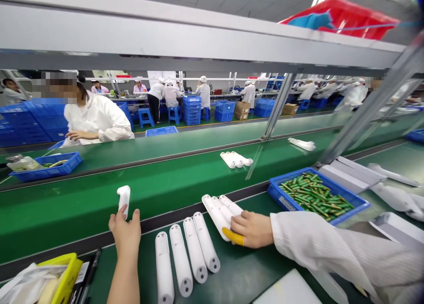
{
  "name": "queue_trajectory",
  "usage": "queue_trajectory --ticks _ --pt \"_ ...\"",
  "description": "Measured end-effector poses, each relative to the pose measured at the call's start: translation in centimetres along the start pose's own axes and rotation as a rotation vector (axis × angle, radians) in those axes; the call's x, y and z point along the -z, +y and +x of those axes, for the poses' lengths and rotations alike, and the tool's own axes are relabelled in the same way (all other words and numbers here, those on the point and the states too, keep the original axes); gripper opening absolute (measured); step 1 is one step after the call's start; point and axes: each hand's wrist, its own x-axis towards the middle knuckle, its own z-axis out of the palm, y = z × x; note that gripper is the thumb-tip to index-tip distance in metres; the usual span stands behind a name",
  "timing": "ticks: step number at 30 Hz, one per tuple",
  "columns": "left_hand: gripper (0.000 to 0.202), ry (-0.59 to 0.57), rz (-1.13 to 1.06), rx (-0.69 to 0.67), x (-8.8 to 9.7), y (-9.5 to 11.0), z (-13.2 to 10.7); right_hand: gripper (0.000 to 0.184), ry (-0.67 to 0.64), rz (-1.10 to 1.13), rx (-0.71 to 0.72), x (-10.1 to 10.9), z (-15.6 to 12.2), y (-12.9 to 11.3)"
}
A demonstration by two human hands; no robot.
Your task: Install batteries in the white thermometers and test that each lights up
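Note:
My left hand point(126, 231) reaches over the near edge of the green belt, fingers apart. One fingertip overlaps the lower end of a small white hook-ended plastic piece point(124, 194); the thumb stands clear of it. My right hand point(252, 229), with a yellow finger cot, has its fingers curled over the near ends of a few white elongated plastic casings point(217, 211) lying side by side. Its fingertips are partly hidden. Between my hands, several similar white casings point(181, 260) lie in a slanted row on the dark green worktop, dark round spots at their near ends.
A blue tray point(276, 196) of green cylindrical parts stands right. More white pieces point(236, 159) lie on the belt point(185, 174). A yellow bin point(68, 273) is at lower left, a white board point(288, 290) at lower right. A metal post point(367, 105) slants up; a co-worker point(96, 116) sits opposite.

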Motion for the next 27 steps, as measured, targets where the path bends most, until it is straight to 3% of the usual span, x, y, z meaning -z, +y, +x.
queue_trajectory --ticks 3,7,9,11,13,15,17,20,24,27 --pt "0.053 -0.041 -0.018 0.036 0.2 0.7 -0.7 0.032 0.115 0.033 -0.016 1.0 -0.2 -2.9" --pt "0.046 -0.149 -0.043 0.029 0.4 1.4 -2.0 0.033 0.279 0.08 -0.001 0.6 1.2 -6.0" --pt "0.045 -0.192 -0.054 0.018 0.5 1.6 -2.5 0.039 0.34 0.11 0.006 0.1 2.0 -6.6" --pt "0.045 -0.209 -0.062 0.008 0.6 1.8 -2.8 0.04 0.312 0.142 0.013 -0.2 2.4 -5.9" --pt "0.044 -0.214 -0.062 0.013 0.7 2.0 -3.0 0.036 0.147 0.151 -0.067 -0.7 2.3 -3.3" --pt "0.043 -0.225 -0.062 0.025 0.8 2.3 -3.1 0.034 -0.056 0.116 -0.271 -1.5 1.4 1.1" --pt "0.043 -0.248 -0.064 0.038 0.7 2.6 -3.2 0.032 -0.123 0.06 -0.472 -3.1 -0.1 6.2" --pt "0.045 -0.297 -0.069 0.049 0.6 2.9 -3.2 0.034 -0.218 0.017 -0.632 -6.4 -2.6 12.5" --pt "0.047 -0.295 -0.077 0.073 0.7 2.8 -2.9 0.05 -0.258 -0.015 -0.76 -10.9 -3.7 16.5" --pt "0.046 -0.238 -0.083 0.095 0.9 2.5 -2.4 0.055 -0.278 0.007 -0.7 -13.3 -3.0 17.5"
